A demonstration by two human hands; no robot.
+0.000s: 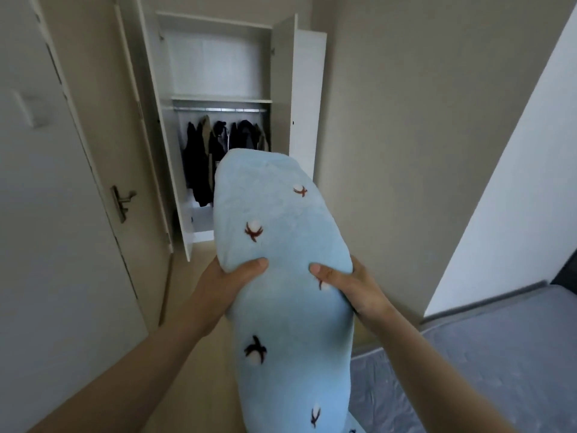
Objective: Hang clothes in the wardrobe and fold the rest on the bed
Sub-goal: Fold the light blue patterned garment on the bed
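A folded light-blue blanket (281, 214) with small cotton-flower prints fills the middle of the view, held out in front of me. My left hand (228, 276) grips its left side with the thumb on top. My right hand (349, 282) grips its right side the same way. Straight ahead stands the white wardrobe (218, 98) with both doors open. Several dark jackets (215, 148) hang from its rail, and the shelf above them looks bare. The blanket hides the wardrobe's lower right part.
A room door (62, 214) with a metal handle (123, 200) stands close on the left. The bed (487, 354) with a grey cover lies at the lower right. A beige wall (421, 151) is on the right, with pale floor between me and the wardrobe.
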